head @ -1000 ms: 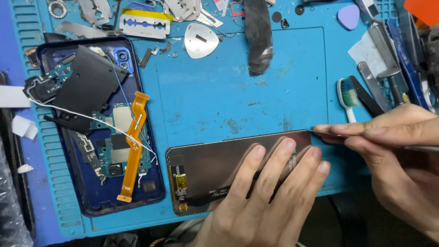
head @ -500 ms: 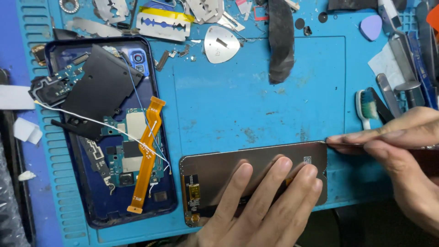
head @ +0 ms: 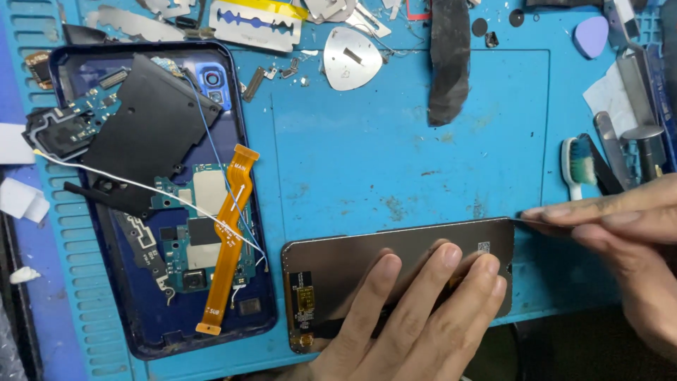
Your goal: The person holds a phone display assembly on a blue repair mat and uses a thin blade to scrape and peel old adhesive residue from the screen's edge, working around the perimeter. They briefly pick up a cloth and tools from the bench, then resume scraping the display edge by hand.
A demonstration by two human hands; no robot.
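Observation:
A brown phone display panel [head: 367,264] lies face down on the blue work mat [head: 395,155]. My left hand [head: 416,321] presses flat on it with fingers spread. My right hand [head: 620,240] pinches a thin metal blade [head: 525,221] whose tip touches the panel's top right corner. To the left lies an opened dark blue phone body [head: 151,204] with its circuit board exposed, an orange flex cable [head: 229,236] and a loose black cover plate [head: 151,127] on top.
A razor blade [head: 255,25], a metal pick [head: 351,58], a black strip [head: 449,60], a purple plastic pick [head: 591,37], a toothbrush [head: 577,168] and metal tools [head: 635,113] lie along the mat's far and right edges. Small screws and metal scraps lie near the top.
The view has shifted, so the panel and phone sit further right and lower in frame. My right hand's blade stays at the panel's top right corner; my left hand keeps pressing.

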